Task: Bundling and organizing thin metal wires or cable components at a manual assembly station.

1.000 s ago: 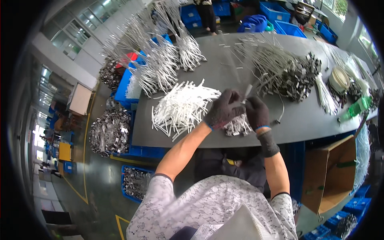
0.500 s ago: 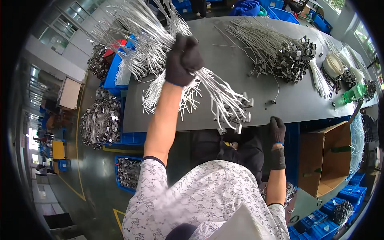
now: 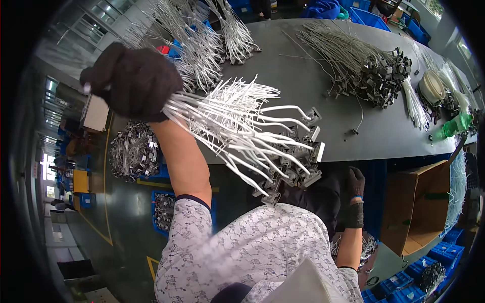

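My left hand (image 3: 134,83), in a dark glove, is raised high at the left and closed around a bundle of white wires (image 3: 227,134). The wires slant down to the right, ending in grey metal clip-like connectors (image 3: 295,164) that hang over the table's near edge. Behind the bundle, a pile of loose white wires (image 3: 237,96) lies on the grey table (image 3: 283,63). Low beside the table's near edge, my right hand (image 3: 355,183), gloved too, has its fingers curled in, with nothing visible in them.
A large bundle of thin wires with dark connectors (image 3: 386,76) lies at the far right. Near it are a cream-coloured tape roll (image 3: 432,86) and a green bottle (image 3: 452,126). An open cardboard box (image 3: 419,202) stands beneath the right edge. Connector-filled bins (image 3: 164,212) sit on the floor left.
My left hand has moved left, nearer the camera, carrying the wire bundle; the connectors have swung out past the table edge. My right hand has dropped slightly lower.
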`<action>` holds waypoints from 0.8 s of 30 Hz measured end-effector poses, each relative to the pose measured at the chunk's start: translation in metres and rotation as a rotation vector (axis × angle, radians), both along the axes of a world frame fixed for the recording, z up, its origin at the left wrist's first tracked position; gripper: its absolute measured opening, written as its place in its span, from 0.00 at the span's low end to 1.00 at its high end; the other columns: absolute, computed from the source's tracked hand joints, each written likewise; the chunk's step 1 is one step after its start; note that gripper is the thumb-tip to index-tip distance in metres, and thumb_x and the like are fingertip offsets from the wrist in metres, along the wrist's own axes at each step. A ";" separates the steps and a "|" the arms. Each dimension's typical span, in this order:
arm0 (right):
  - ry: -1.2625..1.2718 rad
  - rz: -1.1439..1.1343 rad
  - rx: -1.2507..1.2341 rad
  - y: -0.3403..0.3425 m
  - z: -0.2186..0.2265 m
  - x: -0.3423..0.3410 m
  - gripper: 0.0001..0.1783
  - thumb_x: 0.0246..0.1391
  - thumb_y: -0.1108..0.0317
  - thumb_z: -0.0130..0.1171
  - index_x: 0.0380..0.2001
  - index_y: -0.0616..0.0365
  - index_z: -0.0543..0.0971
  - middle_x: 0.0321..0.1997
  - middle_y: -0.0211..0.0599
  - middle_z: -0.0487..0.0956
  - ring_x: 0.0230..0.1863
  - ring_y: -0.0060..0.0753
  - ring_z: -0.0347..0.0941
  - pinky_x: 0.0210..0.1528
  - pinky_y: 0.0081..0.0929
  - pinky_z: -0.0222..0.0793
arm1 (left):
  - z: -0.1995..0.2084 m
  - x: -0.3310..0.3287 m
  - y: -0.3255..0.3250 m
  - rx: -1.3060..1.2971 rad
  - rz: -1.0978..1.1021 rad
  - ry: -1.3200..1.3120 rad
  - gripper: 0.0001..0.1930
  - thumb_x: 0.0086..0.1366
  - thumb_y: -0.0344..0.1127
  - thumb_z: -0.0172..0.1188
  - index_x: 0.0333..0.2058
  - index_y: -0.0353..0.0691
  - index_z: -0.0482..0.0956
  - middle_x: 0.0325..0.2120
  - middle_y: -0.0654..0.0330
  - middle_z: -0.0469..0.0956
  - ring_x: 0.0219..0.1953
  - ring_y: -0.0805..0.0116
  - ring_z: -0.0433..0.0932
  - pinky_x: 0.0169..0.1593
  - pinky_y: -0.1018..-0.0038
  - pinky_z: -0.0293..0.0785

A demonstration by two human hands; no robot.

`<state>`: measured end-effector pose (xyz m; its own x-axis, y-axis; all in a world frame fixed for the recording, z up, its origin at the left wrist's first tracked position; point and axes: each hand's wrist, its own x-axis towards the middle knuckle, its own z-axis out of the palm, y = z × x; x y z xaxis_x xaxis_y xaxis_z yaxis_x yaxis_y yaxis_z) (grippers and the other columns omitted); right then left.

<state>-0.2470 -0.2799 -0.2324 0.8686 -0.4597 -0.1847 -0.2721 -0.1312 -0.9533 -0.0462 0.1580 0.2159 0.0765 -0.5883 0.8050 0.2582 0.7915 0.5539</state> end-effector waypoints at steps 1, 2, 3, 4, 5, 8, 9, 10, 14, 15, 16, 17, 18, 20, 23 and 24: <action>0.023 0.007 0.020 0.001 0.000 0.005 0.15 0.63 0.65 0.57 0.44 0.66 0.83 0.39 0.38 0.85 0.41 0.26 0.77 0.45 0.25 0.72 | 0.002 0.002 -0.003 0.005 -0.012 0.004 0.13 0.72 0.47 0.52 0.38 0.45 0.78 0.11 0.64 0.72 0.10 0.78 0.65 0.15 0.78 0.65; 0.018 0.033 0.030 0.002 -0.001 0.011 0.15 0.63 0.65 0.57 0.44 0.66 0.83 0.39 0.38 0.85 0.41 0.26 0.77 0.45 0.25 0.72 | 0.004 0.004 -0.006 -0.028 -0.101 -0.001 0.14 0.71 0.46 0.56 0.37 0.40 0.78 0.12 0.60 0.74 0.10 0.75 0.68 0.14 0.76 0.67; 0.047 0.020 0.047 0.004 -0.001 0.017 0.15 0.63 0.65 0.57 0.44 0.66 0.83 0.39 0.38 0.85 0.41 0.26 0.77 0.45 0.25 0.72 | 0.005 0.006 -0.010 -0.040 -0.193 -0.021 0.15 0.69 0.45 0.60 0.36 0.36 0.78 0.13 0.55 0.77 0.10 0.71 0.72 0.13 0.74 0.70; 0.012 0.040 0.048 0.007 -0.002 0.024 0.15 0.63 0.66 0.57 0.43 0.66 0.83 0.38 0.38 0.85 0.40 0.25 0.77 0.45 0.24 0.72 | 0.012 0.015 -0.014 -0.017 -0.304 -0.129 0.15 0.70 0.44 0.59 0.37 0.35 0.79 0.15 0.54 0.78 0.11 0.69 0.74 0.13 0.72 0.71; -0.022 0.066 0.031 0.010 -0.002 0.031 0.14 0.62 0.66 0.56 0.43 0.66 0.83 0.37 0.38 0.84 0.40 0.24 0.77 0.44 0.23 0.72 | 0.011 0.016 -0.017 -0.005 -0.301 -0.135 0.15 0.70 0.44 0.59 0.37 0.35 0.79 0.15 0.54 0.78 0.11 0.69 0.74 0.13 0.72 0.71; 0.011 0.081 -0.022 0.023 0.000 0.054 0.14 0.62 0.66 0.57 0.43 0.65 0.82 0.36 0.38 0.84 0.36 0.26 0.78 0.39 0.26 0.73 | 0.010 0.018 -0.018 -0.040 -0.338 -0.177 0.15 0.72 0.44 0.56 0.39 0.35 0.78 0.16 0.53 0.80 0.12 0.70 0.75 0.14 0.73 0.72; 0.009 0.092 0.007 0.028 0.002 0.062 0.14 0.62 0.66 0.57 0.43 0.65 0.82 0.36 0.38 0.84 0.36 0.26 0.78 0.39 0.26 0.73 | 0.009 0.013 -0.015 0.037 -0.120 -0.082 0.16 0.73 0.46 0.53 0.41 0.37 0.78 0.16 0.57 0.78 0.12 0.74 0.71 0.15 0.76 0.68; 0.070 0.077 0.138 0.034 0.004 0.071 0.14 0.62 0.66 0.57 0.44 0.65 0.81 0.34 0.37 0.84 0.34 0.27 0.78 0.37 0.28 0.73 | 0.006 0.010 -0.013 0.108 0.081 -0.007 0.18 0.74 0.48 0.50 0.42 0.39 0.79 0.15 0.62 0.76 0.11 0.79 0.68 0.15 0.78 0.64; 0.075 0.111 0.221 0.062 0.012 0.124 0.14 0.63 0.62 0.55 0.45 0.58 0.80 0.27 0.34 0.78 0.26 0.22 0.74 0.28 0.27 0.69 | -0.007 0.021 -0.010 0.335 0.496 0.204 0.22 0.76 0.53 0.48 0.45 0.39 0.79 0.13 0.69 0.68 0.10 0.84 0.59 0.14 0.81 0.57; 0.092 0.103 0.216 0.068 0.012 0.141 0.14 0.63 0.62 0.55 0.45 0.58 0.80 0.27 0.34 0.78 0.26 0.22 0.74 0.28 0.27 0.69 | -0.014 0.027 -0.013 0.369 0.633 0.292 0.22 0.76 0.53 0.48 0.46 0.39 0.79 0.11 0.71 0.64 0.09 0.84 0.56 0.13 0.82 0.55; 0.020 0.117 -0.068 0.078 0.009 0.160 0.13 0.64 0.62 0.54 0.46 0.55 0.81 0.29 0.41 0.81 0.29 0.39 0.77 0.31 0.37 0.72 | -0.023 0.030 -0.016 0.403 0.840 0.355 0.23 0.76 0.54 0.48 0.44 0.39 0.79 0.12 0.72 0.61 0.10 0.84 0.54 0.13 0.82 0.52; -0.008 0.117 -0.308 0.085 0.005 0.176 0.12 0.64 0.63 0.53 0.46 0.51 0.81 0.30 0.47 0.83 0.32 0.56 0.81 0.34 0.47 0.75 | -0.033 0.036 -0.020 0.430 1.040 0.421 0.23 0.75 0.56 0.48 0.42 0.39 0.79 0.13 0.74 0.59 0.10 0.84 0.51 0.13 0.82 0.50; -0.070 0.129 -0.345 0.090 0.000 0.187 0.12 0.64 0.63 0.53 0.46 0.51 0.81 0.30 0.47 0.83 0.32 0.56 0.81 0.34 0.47 0.75 | -0.041 0.045 -0.022 0.463 1.133 0.512 0.23 0.75 0.56 0.49 0.41 0.39 0.80 0.13 0.74 0.58 0.11 0.84 0.50 0.14 0.81 0.48; 0.039 0.204 -0.712 0.102 -0.012 0.203 0.13 0.62 0.63 0.54 0.48 0.46 0.79 0.38 0.49 0.83 0.40 0.62 0.79 0.39 0.50 0.76 | -0.053 0.072 -0.018 0.562 1.323 0.635 0.25 0.72 0.60 0.53 0.42 0.39 0.77 0.13 0.73 0.58 0.11 0.81 0.50 0.16 0.77 0.45; -0.156 0.172 -0.700 0.106 -0.027 0.207 0.16 0.58 0.64 0.56 0.51 0.46 0.78 0.45 0.45 0.82 0.42 0.59 0.80 0.42 0.49 0.76 | -0.072 0.119 -0.008 0.591 1.503 0.801 0.23 0.70 0.57 0.58 0.40 0.39 0.76 0.14 0.72 0.61 0.12 0.80 0.52 0.17 0.78 0.46; -0.252 0.163 -0.699 0.106 -0.030 0.207 0.16 0.58 0.64 0.56 0.51 0.46 0.78 0.45 0.45 0.82 0.42 0.59 0.80 0.42 0.49 0.76 | -0.078 0.138 -0.005 0.580 1.585 0.813 0.21 0.69 0.55 0.60 0.36 0.40 0.77 0.15 0.71 0.64 0.12 0.79 0.55 0.16 0.77 0.48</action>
